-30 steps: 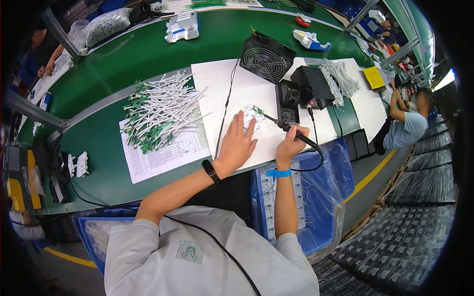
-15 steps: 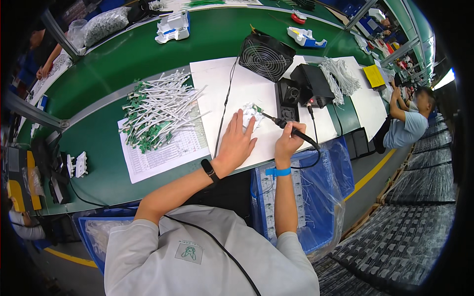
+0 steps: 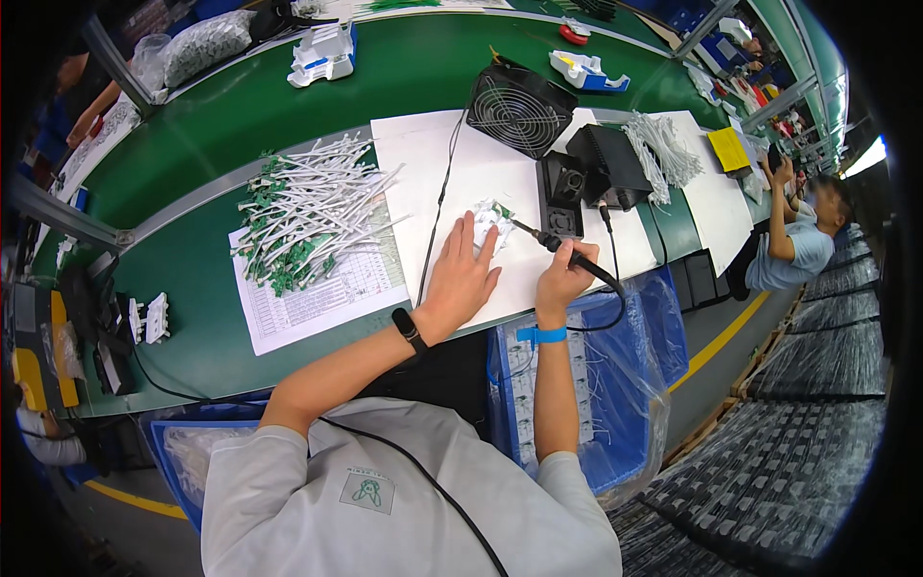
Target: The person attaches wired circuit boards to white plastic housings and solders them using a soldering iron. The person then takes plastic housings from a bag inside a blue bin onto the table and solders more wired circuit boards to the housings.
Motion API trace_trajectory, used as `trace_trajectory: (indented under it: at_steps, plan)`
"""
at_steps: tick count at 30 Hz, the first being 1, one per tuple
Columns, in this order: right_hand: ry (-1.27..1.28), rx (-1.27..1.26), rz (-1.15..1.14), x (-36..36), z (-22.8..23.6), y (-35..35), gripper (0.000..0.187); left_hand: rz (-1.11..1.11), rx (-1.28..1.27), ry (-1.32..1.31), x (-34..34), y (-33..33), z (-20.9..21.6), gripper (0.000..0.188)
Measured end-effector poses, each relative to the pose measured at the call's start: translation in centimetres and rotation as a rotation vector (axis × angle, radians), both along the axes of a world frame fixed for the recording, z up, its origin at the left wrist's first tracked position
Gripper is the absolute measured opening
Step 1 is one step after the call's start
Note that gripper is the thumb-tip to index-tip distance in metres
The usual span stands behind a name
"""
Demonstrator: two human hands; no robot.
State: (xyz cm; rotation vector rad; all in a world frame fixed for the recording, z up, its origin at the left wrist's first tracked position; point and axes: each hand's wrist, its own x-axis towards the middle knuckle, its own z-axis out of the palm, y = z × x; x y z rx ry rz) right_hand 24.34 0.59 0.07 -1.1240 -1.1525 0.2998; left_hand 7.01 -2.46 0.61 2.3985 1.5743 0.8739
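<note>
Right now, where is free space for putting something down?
A broad bare patch of the green bench lies between the small white parts and the printed sheet. A smaller one on the white sheet is bordered by the thin cable, the fan and the left hand. It is crowded around the right hand, soldering iron and black box.

Matt soldering iron (image 3: 551, 241), glossy crinkled plastic bag (image 3: 642, 423)

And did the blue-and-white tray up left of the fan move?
Yes, the blue-and-white tray slid left, farther away from the black fan, which stayed put.
</note>
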Motion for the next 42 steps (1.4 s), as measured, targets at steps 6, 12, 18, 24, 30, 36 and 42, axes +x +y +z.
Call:
trace_trajectory:
  at_steps: [6,12,18,24,30,36,42]
  plan:
    - [0.034,0.077,-0.122,1.1,0.0,-0.6,0.011,0.016,0.013,-0.042,-0.1,0.0,-0.2,0.060]
    - [-0.115,0.163,-0.282,3.8,4.1,1.3,0.012,0.019,0.006,-0.033,-0.3,0.0,-0.5,0.059]
    - [-0.224,-0.062,-0.181,4.2,6.8,5.4,0.017,0.017,0.003,-0.052,-0.4,-0.1,-0.5,0.060]
    - [-0.394,-0.157,-0.065,2.9,5.4,7.6,0.015,0.008,0.022,-0.059,-0.4,-0.2,-0.7,0.060]
    - [-0.341,-0.067,-0.028,2.6,3.4,6.2,0.015,0.001,0.000,-0.096,-0.7,0.0,-0.8,0.059]
    - [-0.505,-0.008,-0.128,0.8,4.9,5.6,0.014,0.008,-0.002,-0.083,-0.9,-0.2,-1.0,0.059]
    - [-0.202,-0.178,-0.077,1.4,5.2,5.8,0.021,-0.001,0.004,-0.100,-0.9,-0.4,-0.8,0.059]
